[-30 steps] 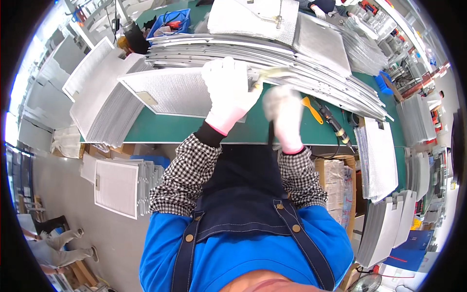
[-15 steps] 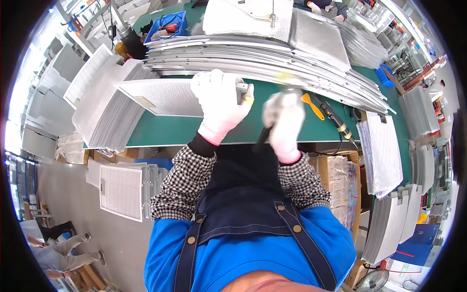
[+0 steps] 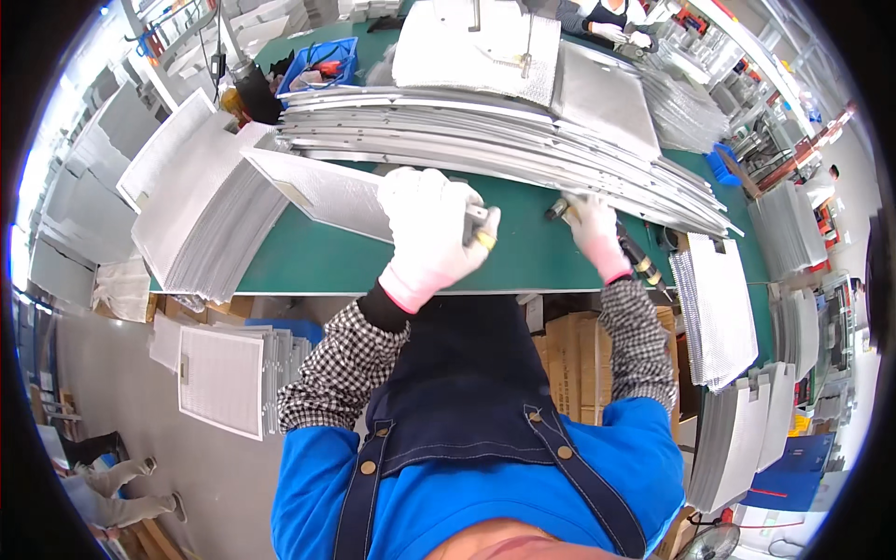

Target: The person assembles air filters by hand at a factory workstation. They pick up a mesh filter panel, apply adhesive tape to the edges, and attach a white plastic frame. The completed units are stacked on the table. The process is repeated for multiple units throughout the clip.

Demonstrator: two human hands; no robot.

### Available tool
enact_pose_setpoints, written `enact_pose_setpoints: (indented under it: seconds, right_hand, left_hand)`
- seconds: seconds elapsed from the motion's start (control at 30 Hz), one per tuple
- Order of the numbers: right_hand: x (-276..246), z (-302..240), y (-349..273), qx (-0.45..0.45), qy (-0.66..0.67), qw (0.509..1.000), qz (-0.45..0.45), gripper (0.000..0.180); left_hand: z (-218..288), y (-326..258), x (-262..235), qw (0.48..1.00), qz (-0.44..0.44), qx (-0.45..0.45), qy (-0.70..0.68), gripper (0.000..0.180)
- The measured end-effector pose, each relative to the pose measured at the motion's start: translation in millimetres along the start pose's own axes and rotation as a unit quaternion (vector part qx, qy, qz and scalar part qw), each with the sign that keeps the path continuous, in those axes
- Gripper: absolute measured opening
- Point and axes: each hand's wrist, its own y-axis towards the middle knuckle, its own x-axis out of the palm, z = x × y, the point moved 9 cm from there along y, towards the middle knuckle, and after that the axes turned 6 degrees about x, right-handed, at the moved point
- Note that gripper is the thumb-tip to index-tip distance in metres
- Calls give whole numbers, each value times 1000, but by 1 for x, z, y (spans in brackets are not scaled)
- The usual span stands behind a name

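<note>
My left hand (image 3: 431, 238), in a white glove, is closed round the right end of a framed silver mesh panel (image 3: 341, 198) standing on its edge on the green bench. A small grey metal piece (image 3: 478, 217) shows at its fingers, and yellow marks the thumb. My gloved right hand (image 3: 595, 231) is lowered to the bench top, its fingers curled beside the head of a hammer (image 3: 557, 209). The hammer's handle is hidden under the hand. Right against that hand lies a black power screwdriver (image 3: 642, 264), its rear end covered.
Long stacked panels (image 3: 448, 131) run across the back of the bench (image 3: 327, 252). Mesh panels (image 3: 205, 219) stack at left, others (image 3: 717, 313) at right. A blue bin (image 3: 322, 65) stands behind. Cardboard boxes (image 3: 571, 364) sit below; a co-worker's gloved hands (image 3: 621, 35) show at far right.
My right hand has moved right and down to the bench with the hammer, now over where the orange scraper was showing. My left hand keeps its grip on the panel, which has tilted slightly.
</note>
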Motion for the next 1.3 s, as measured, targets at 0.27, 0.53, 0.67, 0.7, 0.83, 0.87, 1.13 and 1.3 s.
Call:
enact_pose_setpoints:
  seconds: [0.27,0.53,0.67,0.7,0.83,0.87,1.13,1.3]
  right_hand:
    - [-320,-109,208,-99,543,814,183,60]
    - [-337,-176,185,-220,670,699,117,22]
    - [-370,-183,125,-263,536,770,227,20]
    - [-373,-187,115,-278,513,765,273,20]
    - [-349,-200,108,-174,712,672,106,21]
    - [-348,-197,107,-172,714,669,114,20]
    - [-335,-206,115,-220,709,668,50,24]
    - [-312,-205,110,-210,691,688,64,24]
  left_hand:
    - [-3,-5,31,999,-24,-16,-27,31]
    - [-11,3,27,996,-3,-89,22,36]
    - [-10,11,39,996,-8,-84,1,37]
    - [-10,11,41,997,-10,-81,1,37]
    - [-14,5,40,997,23,-79,-12,42]
    - [-13,3,45,996,20,-79,-19,43]
    - [-25,-13,66,990,-14,-121,-66,42]
    - [-30,-13,79,980,-51,-140,-129,23]
